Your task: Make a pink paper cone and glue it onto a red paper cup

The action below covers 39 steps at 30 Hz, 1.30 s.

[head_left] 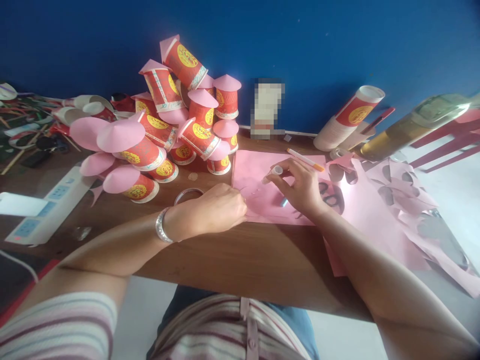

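My right hand (302,185) is above a stack of pink paper (255,165), fingers pinched round a small white cylinder (276,170) that looks like a glue stick. A light-blue end (284,202) of something shows beneath that hand. My left hand (227,207) is closed at the left edge of the pink paper; whatever its fingers hold, if anything, is hidden. Left of it lies a roll of clear tape (188,196). An orange-and-white pen (305,159) rests at the paper's far edge, and dark scissor handles (330,200) show beside my right wrist.
Several red paper cups (140,152) with pink cone tops are piled at the left. Stacked cups (332,132) and a gold-coloured bottle (397,132) stand at the back right. Cut pink scraps (397,185) cover the right side. A white power strip (48,207) lies left.
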Motion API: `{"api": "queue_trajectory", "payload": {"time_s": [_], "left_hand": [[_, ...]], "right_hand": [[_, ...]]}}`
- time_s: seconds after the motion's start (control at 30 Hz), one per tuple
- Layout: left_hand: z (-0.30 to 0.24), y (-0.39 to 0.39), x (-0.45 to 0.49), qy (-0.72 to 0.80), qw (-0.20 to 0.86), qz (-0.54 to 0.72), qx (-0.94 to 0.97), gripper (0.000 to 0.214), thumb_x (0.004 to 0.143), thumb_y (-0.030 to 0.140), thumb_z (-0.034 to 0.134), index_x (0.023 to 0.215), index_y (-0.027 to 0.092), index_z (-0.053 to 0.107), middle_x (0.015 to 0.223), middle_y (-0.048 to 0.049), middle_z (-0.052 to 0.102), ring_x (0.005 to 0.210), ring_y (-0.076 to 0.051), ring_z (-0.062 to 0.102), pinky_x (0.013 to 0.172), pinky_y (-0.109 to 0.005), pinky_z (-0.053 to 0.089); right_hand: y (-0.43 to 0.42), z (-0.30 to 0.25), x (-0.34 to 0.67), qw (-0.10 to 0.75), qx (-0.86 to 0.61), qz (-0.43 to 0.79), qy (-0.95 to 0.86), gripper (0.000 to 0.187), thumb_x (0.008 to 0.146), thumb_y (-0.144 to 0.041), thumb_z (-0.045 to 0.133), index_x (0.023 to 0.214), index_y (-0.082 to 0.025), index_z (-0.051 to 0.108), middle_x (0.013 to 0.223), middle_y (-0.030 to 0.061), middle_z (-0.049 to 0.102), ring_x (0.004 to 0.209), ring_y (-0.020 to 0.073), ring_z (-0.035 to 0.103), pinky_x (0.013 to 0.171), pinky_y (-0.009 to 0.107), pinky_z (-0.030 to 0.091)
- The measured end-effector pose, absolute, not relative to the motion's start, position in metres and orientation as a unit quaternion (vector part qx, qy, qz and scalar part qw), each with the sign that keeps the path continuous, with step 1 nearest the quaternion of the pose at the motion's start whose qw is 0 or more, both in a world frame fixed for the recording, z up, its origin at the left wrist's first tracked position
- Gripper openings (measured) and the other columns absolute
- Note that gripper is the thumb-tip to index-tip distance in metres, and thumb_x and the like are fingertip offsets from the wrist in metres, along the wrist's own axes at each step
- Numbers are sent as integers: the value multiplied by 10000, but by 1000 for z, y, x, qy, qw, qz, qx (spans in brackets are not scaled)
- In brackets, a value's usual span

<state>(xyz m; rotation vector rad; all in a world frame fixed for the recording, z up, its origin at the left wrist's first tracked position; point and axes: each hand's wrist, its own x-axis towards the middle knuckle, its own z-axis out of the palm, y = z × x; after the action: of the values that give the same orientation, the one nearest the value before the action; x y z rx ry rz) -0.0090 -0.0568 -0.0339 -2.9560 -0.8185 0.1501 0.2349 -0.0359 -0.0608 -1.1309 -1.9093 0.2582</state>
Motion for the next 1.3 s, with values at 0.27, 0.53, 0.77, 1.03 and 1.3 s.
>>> {"api": "queue_trajectory", "payload": {"time_s": [0.27, 0.53, 0.77, 1.03, 1.3], "left_hand": [[-31, -57, -8, -259, 28, 73, -963, 300, 1005, 356, 571, 889, 143, 748, 814, -117, 735, 769, -226, 683, 715, -333, 454], [-29, -58, -7, -256, 36, 76, -963, 278, 1002, 339, 577, 908, 134, 740, 828, -120, 735, 790, -220, 691, 729, -321, 453], [-29, -58, -8, -249, 35, 85, -964, 281, 1012, 317, 555, 888, 154, 748, 838, -105, 741, 791, -222, 688, 748, -336, 453], [-31, -57, -8, -244, 38, 76, -966, 314, 1016, 332, 542, 861, 161, 754, 829, -108, 735, 745, -231, 681, 652, -339, 428], [-28, -60, -7, -265, 34, 72, -961, 286, 1007, 321, 562, 897, 135, 749, 815, -121, 727, 765, -225, 688, 719, -337, 461]], "right_hand": [[-42, -74, 217, 354, -408, 168, -825, 172, 975, -359, 665, 889, -211, 641, 842, 33, 697, 706, 160, 660, 648, 269, 481], [-40, -73, 213, 330, -392, 134, -848, 136, 999, -313, 634, 929, -198, 654, 851, 43, 693, 673, 144, 614, 611, 253, 431], [-34, -72, 215, 327, -430, 122, -833, 111, 978, -297, 655, 913, -206, 661, 840, 34, 691, 683, 151, 618, 612, 256, 414], [-32, -69, 230, 353, -463, 98, -807, 147, 953, -319, 663, 848, -216, 650, 780, 16, 685, 636, 150, 618, 589, 266, 421], [-44, -64, 218, 378, -412, 140, -817, 190, 985, -363, 655, 885, -201, 651, 815, 25, 687, 656, 141, 638, 617, 256, 464]]}}
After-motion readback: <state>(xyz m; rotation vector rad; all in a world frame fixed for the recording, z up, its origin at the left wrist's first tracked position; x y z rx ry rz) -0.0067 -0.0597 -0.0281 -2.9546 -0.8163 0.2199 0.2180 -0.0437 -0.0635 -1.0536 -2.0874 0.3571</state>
